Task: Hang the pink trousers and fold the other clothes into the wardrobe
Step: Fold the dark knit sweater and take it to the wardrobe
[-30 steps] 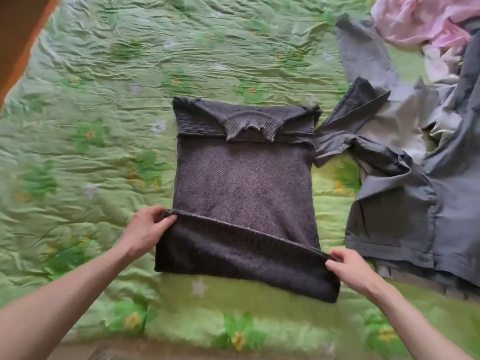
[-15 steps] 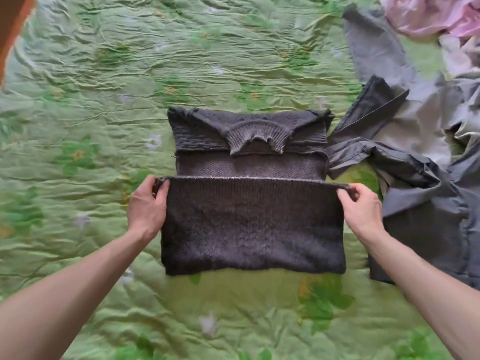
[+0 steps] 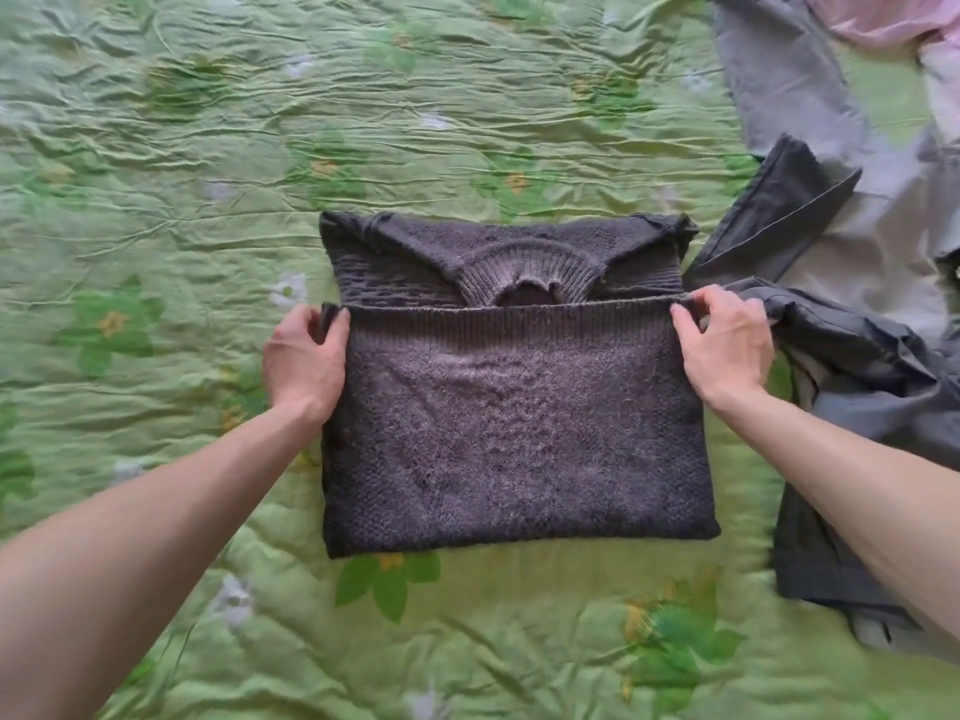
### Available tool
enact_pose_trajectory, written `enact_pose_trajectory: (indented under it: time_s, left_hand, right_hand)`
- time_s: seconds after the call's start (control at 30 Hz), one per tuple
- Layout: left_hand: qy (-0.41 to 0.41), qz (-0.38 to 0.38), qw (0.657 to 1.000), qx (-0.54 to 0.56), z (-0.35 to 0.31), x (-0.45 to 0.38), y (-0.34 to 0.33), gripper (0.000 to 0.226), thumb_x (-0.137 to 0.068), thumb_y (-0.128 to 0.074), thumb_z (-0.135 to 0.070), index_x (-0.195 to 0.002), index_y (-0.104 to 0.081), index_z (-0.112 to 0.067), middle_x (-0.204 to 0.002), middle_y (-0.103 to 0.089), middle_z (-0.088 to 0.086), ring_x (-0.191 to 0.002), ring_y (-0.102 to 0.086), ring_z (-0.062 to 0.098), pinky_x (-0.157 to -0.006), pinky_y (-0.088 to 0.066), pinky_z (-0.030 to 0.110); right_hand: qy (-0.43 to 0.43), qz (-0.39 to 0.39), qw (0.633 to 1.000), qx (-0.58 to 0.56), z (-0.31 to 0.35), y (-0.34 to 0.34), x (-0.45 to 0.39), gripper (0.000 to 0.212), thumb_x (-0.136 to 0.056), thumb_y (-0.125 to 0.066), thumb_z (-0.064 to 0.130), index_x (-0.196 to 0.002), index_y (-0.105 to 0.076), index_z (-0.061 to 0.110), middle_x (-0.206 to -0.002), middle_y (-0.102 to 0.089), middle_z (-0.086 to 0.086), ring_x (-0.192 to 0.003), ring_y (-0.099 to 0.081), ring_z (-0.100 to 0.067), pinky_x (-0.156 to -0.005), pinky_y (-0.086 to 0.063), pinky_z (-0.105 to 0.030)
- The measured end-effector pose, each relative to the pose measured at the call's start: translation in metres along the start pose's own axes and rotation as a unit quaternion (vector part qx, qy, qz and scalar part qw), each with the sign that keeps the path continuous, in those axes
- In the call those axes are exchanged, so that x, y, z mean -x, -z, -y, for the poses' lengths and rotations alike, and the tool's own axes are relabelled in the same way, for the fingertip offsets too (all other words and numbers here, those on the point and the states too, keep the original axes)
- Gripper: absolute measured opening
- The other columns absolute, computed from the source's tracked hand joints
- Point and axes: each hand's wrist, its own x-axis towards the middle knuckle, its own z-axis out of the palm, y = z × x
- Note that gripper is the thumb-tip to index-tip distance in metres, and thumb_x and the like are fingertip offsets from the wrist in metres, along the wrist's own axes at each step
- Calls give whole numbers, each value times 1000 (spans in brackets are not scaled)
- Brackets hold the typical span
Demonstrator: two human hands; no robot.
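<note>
A dark grey knitted sweater lies on the green bedspread, folded in half with its bottom hem drawn up to just below the ribbed collar. My left hand pinches the hem's left corner. At the opposite corner of that hem, my right hand grips the knit. A strip of pink fabric, the pink trousers, shows at the top right corner, mostly cut off by the frame.
A green quilted bedspread with flower prints covers the whole surface. A crumpled pile of grey garments lies right of the sweater, touching its right edge near my right hand.
Both hands have carried the sweater's bottom hem away from me, from near the front edge up to the collar, folding the sweater in half. The view has shifted closer.
</note>
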Motion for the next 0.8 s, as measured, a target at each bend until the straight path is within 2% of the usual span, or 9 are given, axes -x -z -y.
enact_pose_trajectory:
  time_s: [0.1, 0.17, 0.27, 0.4, 0.47, 0.53, 0.67, 0.73, 0.8]
  left_hand:
    - [-31, 2, 999, -22, -6, 1, -16, 28, -99, -63, -44, -90, -56, -18, -91, -69, 13, -88, -65, 35, -80, -47, 41]
    - [-51, -15, 997, -65, -8, 7, -22, 26, -98, -62, -44, -101, -55, -19, -107, -67, 16, -104, -60, 36, -94, -44, 47]
    - [-136, -67, 973, -173, -1, 22, -23, 50, -93, -66, -39, -130, -49, -12, -130, -50, 17, -120, -45, 37, -103, -31, 51]
    - [-442, 14, 862, -247, 12, 50, -15, 32, -84, -68, -4, -114, -61, -9, -121, -54, 16, -114, -53, 39, -99, -39, 49]
    - [-511, 93, 812, -267, 14, 71, -7, 20, -83, -63, -6, -103, -63, -12, -108, -59, 11, -100, -58, 36, -88, -44, 45]
    - [-522, 154, 790, -282, 17, 92, -1, 10, -93, -59, -15, -102, -62, -14, -101, -58, 8, -91, -59, 34, -80, -46, 44]
    - [-486, 220, 791, -298, 36, 121, 14, 60, -94, -59, -56, -132, -64, -10, -123, -60, 12, -110, -59, 34, -98, -47, 45]
    - [-487, 250, 768, -332, 51, 124, 22, 87, -85, -61, -70, -148, -55, -10, -137, -57, 16, -126, -54, 37, -111, -42, 48]
    - [-491, 286, 737, -366, 61, 123, 30, 97, -80, -64, -68, -158, -44, -14, -150, -51, 18, -137, -48, 37, -118, -36, 52]
  right_hand:
    - [75, -30, 996, 47, 4, -6, 6, 38, -96, -66, 35, -127, -61, 13, -118, -59, -18, -109, -51, -39, -93, -44, -49]
    - [126, -50, 989, 59, 5, -10, 14, 44, -96, -67, 33, -133, -56, 14, -118, -54, -16, -105, -50, -36, -88, -45, -49]
    - [264, -60, 962, 46, 0, -19, 36, 36, -95, -69, 24, -128, -62, 11, -114, -55, -15, -95, -52, -34, -77, -49, -50]
    - [397, -13, 917, 32, -23, -29, 77, 27, -98, -64, 23, -122, -70, 13, -117, -62, -12, -95, -56, -32, -75, -50, -47]
    - [419, 9, 907, 35, -39, -30, 97, 31, -100, -60, 28, -127, -71, 15, -122, -62, -12, -101, -59, -32, -79, -50, -45]
    - [417, 42, 908, 33, -55, -28, 114, 40, -103, -54, 35, -137, -66, 17, -127, -60, -12, -107, -61, -33, -87, -49, -44]
    - [420, 143, 896, 15, -81, -19, 136, 66, -102, -50, 53, -158, -42, 18, -160, -41, -13, -145, -43, -34, -119, -36, -47]
    - [448, 170, 877, 47, -93, -15, 142, 81, -97, -56, 60, -162, -32, 19, -170, -24, -13, -157, -24, -32, -125, -25, -48]
    - [469, 183, 861, 72, -102, -13, 143, 91, -89, -63, 56, -164, -26, 18, -172, -16, -13, -159, -17, -33, -124, -23, -49]
